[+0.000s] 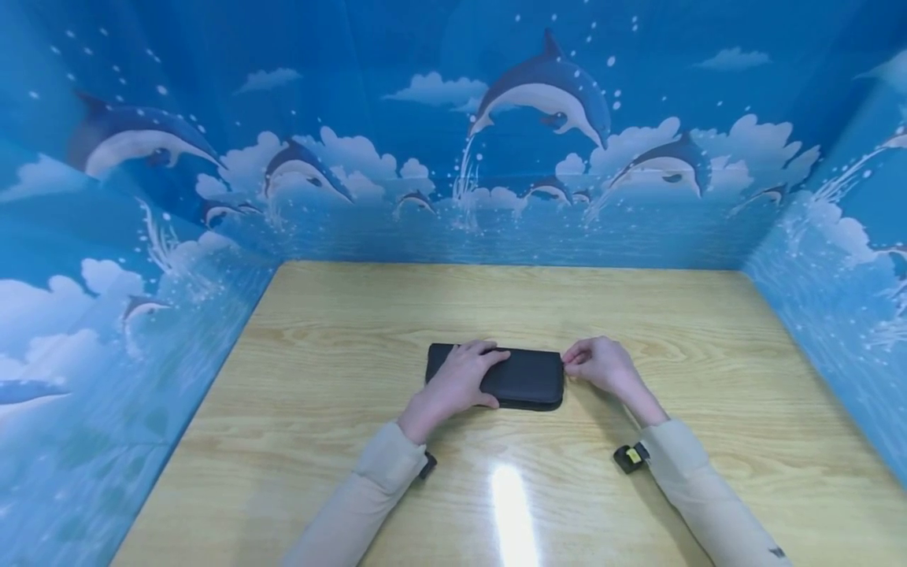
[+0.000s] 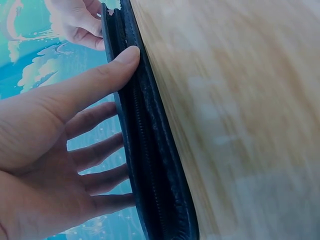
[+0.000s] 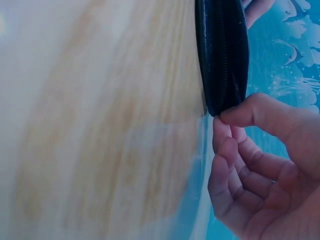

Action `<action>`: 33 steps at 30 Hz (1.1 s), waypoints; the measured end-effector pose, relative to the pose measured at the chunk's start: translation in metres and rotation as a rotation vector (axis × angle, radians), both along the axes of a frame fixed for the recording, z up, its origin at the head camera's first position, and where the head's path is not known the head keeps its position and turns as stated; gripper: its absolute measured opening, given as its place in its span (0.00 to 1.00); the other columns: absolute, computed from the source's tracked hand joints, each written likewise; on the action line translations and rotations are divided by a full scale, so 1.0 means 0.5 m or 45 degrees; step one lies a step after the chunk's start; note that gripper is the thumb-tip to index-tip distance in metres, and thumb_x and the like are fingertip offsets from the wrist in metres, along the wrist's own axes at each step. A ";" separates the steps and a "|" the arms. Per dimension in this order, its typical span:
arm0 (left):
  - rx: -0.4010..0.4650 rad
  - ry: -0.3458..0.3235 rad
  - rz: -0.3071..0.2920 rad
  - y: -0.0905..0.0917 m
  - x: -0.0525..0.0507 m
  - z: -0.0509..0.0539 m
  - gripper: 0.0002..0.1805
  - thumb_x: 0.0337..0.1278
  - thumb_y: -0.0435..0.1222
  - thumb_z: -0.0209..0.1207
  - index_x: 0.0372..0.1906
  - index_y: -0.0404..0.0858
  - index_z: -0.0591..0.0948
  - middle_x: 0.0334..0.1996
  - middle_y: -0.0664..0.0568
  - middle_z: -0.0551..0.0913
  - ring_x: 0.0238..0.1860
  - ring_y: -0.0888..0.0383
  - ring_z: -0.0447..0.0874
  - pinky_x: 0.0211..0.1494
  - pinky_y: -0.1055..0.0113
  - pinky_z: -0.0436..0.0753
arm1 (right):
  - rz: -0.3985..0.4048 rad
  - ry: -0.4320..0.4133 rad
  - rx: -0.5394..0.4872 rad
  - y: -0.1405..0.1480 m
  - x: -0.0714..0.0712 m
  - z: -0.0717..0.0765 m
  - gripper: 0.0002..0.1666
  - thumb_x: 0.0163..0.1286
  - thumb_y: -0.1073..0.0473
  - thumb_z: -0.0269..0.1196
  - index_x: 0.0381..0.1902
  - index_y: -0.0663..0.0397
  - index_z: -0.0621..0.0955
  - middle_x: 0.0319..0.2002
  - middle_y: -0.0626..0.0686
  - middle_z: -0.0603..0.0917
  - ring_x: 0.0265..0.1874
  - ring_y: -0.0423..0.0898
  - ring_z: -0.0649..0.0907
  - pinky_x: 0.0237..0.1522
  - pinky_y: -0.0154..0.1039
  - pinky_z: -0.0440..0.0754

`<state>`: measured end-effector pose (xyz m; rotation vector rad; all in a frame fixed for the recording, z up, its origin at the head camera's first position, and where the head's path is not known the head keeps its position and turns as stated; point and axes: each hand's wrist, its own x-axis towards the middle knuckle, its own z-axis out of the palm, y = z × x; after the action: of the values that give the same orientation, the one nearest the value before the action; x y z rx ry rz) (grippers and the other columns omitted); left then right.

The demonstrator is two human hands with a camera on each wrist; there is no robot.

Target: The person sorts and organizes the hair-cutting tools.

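Observation:
A flat black zippered case [image 1: 527,376] lies on the wooden table. My left hand [image 1: 457,382] rests across its left half, fingers spread over the top and thumb at the near edge. The left wrist view shows this left hand [image 2: 65,135] with its thumb on the zipper side of the case [image 2: 145,135] and fingers straight against its face. At the case's right end, my right hand [image 1: 602,365] pinches the edge. In the right wrist view, the right hand [image 3: 270,160] has thumb and forefinger together at the end of the case [image 3: 222,55]; whatever is between them is hidden.
The wooden table [image 1: 340,315] is bordered at the back and sides by a blue curtain [image 1: 439,228] printed with dolphins and clouds. A black device with a yellow mark [image 1: 629,457] is strapped at the right wrist, and a dark one [image 1: 427,465] at the left.

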<state>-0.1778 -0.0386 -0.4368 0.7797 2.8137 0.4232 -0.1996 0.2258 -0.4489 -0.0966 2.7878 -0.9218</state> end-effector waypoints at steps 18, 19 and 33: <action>0.017 -0.011 0.017 0.001 0.002 0.001 0.45 0.48 0.46 0.77 0.74 0.48 0.71 0.75 0.47 0.65 0.76 0.46 0.61 0.77 0.42 0.60 | 0.047 0.022 -0.002 0.026 0.030 0.003 0.08 0.62 0.61 0.70 0.39 0.55 0.87 0.31 0.47 0.87 0.31 0.43 0.81 0.42 0.46 0.77; 0.018 -0.014 0.018 0.000 0.001 0.001 0.45 0.48 0.46 0.77 0.74 0.48 0.71 0.75 0.47 0.65 0.76 0.45 0.61 0.77 0.42 0.60 | 0.052 0.015 -0.007 0.024 0.031 0.005 0.08 0.62 0.62 0.70 0.40 0.56 0.87 0.31 0.48 0.87 0.31 0.44 0.81 0.41 0.45 0.76; 0.018 -0.003 0.019 0.001 0.004 0.004 0.45 0.48 0.46 0.77 0.74 0.49 0.71 0.75 0.47 0.66 0.75 0.45 0.62 0.77 0.42 0.61 | 0.059 -0.042 -0.057 0.006 0.021 0.004 0.07 0.68 0.62 0.67 0.41 0.59 0.85 0.30 0.49 0.87 0.23 0.42 0.83 0.30 0.38 0.81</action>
<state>-0.1759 -0.0383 -0.4348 0.7612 2.8188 0.4470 -0.1891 0.2289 -0.4467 -0.1503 2.7231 -0.9664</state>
